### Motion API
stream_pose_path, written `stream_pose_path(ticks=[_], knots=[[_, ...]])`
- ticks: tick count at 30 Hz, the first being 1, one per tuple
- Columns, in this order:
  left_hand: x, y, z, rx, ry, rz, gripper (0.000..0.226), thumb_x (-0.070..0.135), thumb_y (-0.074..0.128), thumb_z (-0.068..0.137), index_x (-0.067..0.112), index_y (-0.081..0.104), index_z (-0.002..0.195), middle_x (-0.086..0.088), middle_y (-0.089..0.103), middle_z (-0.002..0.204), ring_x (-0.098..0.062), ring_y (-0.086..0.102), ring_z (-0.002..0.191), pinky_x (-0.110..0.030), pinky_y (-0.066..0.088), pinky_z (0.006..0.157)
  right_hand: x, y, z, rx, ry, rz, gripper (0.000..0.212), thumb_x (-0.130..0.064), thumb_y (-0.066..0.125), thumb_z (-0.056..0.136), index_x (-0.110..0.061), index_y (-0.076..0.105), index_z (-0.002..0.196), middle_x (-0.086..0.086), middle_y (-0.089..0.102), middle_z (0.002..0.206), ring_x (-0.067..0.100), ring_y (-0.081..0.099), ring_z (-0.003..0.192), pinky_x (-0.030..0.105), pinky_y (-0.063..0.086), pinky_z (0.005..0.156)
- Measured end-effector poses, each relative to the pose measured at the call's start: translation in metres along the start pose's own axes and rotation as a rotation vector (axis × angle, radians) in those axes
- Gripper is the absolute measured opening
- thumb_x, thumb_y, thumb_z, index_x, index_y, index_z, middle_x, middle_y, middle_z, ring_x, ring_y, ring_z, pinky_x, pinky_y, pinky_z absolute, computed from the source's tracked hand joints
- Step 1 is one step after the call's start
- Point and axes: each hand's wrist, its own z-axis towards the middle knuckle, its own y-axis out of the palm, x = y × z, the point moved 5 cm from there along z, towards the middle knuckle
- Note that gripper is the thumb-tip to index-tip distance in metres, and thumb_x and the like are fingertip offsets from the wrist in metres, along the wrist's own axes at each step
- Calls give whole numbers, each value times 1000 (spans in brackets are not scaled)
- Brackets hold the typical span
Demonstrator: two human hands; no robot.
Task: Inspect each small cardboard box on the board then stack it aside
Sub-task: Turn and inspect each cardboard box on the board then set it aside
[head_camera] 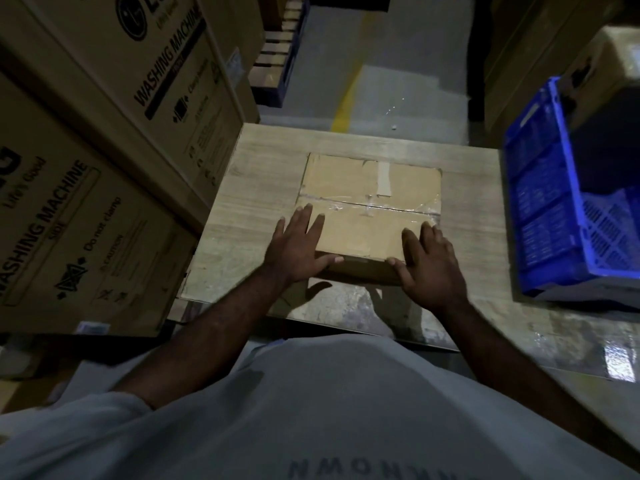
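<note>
I see one small cardboard box lying flat near the middle of the wooden board, its near edge close to the board's near side. Its flaps are closed. Clear tape runs across the seam from left to right, and a short strip of brown tape crosses the far flap, so nothing inside shows.

Both hands rest on the box, well apart from each other. My left hand lies flat over the near left corner, fingers straight and spread across the top, thumb stretched along the near edge. My right hand covers the near right corner in the same way, fingers laid on the top and thumb pointing inward along the near edge. Neither hand wraps round the box. They lie on it, palms down.

To the right of the board stands a blue plastic crate with slotted walls, tilted in the view. Its inside is in deep shadow and I cannot tell what, if anything, it holds. Beyond it, at the upper right, sits another carton, blurred.

On the left, two big washing machine cartons are stacked, both closed, their printed sides facing the board and the lower one standing just beside the board's left edge.
</note>
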Motion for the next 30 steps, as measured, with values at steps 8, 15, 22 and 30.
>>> stream_pose_path(ticks=[8, 15, 22, 30], knots=[[-2, -12, 14, 9, -34, 33, 106, 91, 33, 83, 22, 22, 163, -9, 8, 173, -27, 7, 159, -61, 6, 125, -1, -11, 15, -13, -49, -76, 62, -64, 32, 101, -15, 50, 134, 24, 48, 135, 43, 45, 131, 52, 39, 108], [1, -9, 14, 7, -79, -25, 110, 94, 40, 78, 24, 25, 162, -7, 10, 173, -26, 4, 159, -64, 6, 124, -4, -12, 15, 26, -71, -60, 59, -65, 41, 100, -13, 53, 124, 23, 49, 123, 42, 47, 121, 48, 44, 98], [0, -1, 13, 0, -72, -8, 113, 95, 39, 78, 24, 19, 163, -7, 2, 174, -26, -3, 160, -64, 2, 124, -5, -5, 15, 31, -62, -119, 68, -66, 38, 101, -9, 53, 133, 30, 47, 133, 44, 46, 125, 50, 40, 106], [2, -17, 31, 38, -43, 47, 118, 99, 16, 75, 21, 18, 163, -11, 11, 172, -30, 8, 159, -67, 1, 123, 3, -19, 36, 32, 2, -92, 68, -62, 30, 102, -11, 49, 143, 31, 38, 157, 45, 30, 150, 57, 28, 120]])
